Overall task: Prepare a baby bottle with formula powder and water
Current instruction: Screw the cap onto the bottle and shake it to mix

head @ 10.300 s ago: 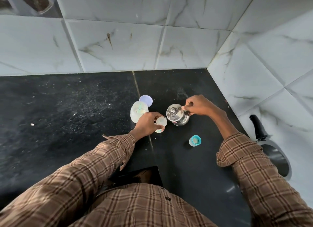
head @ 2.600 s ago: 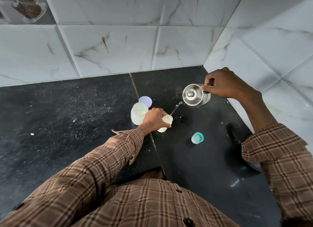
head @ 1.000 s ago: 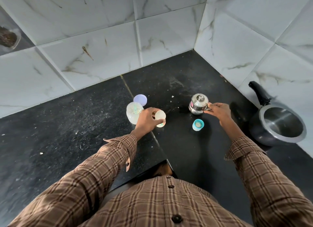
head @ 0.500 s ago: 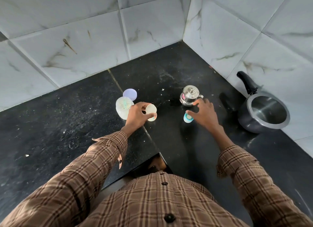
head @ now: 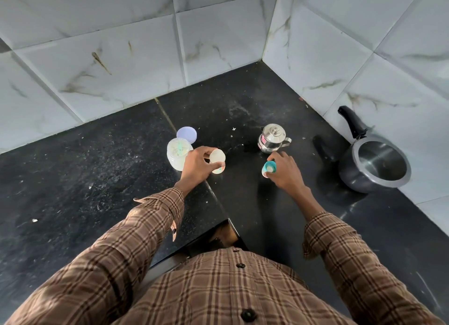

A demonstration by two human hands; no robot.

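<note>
The small baby bottle [head: 217,160] stands uncapped on the black counter [head: 97,179], its whitish mouth facing up, with my left hand [head: 197,168] wrapped around its left side. My right hand [head: 284,171] is closed on the teal nipple cap [head: 269,167], held just above the counter to the right of the bottle. The small steel kettle [head: 271,138] stands behind my right hand, free of it. The open formula jar [head: 176,155] sits just left of my left hand, and its pale purple lid [head: 186,134] lies behind it.
A dark pressure-cooker pot [head: 374,165] with a black handle stands at the right against the tiled wall [head: 340,57]. The counter's front edge has a notch [head: 218,230] right before my body. White specks dot the counter.
My right hand set the kettle down after pouring, left its handle, moved to the teal cap and closed on it. My left hand has kept its hold on the bottle.
</note>
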